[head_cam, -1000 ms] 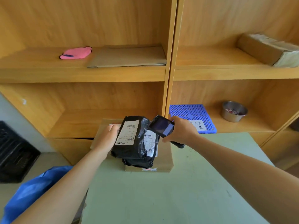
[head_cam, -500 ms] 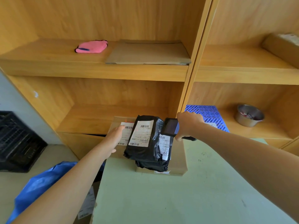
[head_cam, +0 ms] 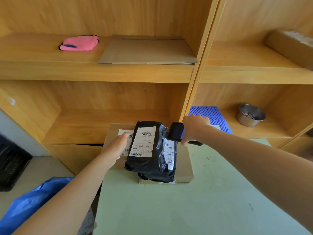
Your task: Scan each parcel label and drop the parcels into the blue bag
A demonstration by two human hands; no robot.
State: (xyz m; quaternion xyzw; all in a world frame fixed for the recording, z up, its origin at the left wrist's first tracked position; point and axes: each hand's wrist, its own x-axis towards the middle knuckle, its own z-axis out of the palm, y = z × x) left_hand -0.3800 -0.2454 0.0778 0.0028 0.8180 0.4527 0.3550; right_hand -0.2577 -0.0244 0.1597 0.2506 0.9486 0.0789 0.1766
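Black parcel (head_cam: pixel 149 146) lies between left hand (head_cam: pixel 118 146) and scanner-holding right hand (head_cam: pixel 193 128).

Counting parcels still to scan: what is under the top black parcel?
Under the top black parcel lies a second black parcel, its label partly showing. Both rest on a cardboard box on the table. Anything between them is hidden.

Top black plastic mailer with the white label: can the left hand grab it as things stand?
Probably yes. The left hand lies flat on the brown cardboard box just beside the top black plastic mailer, empty, with nothing between them. The right hand holds the black handheld scanner on the far side, clear of that path.
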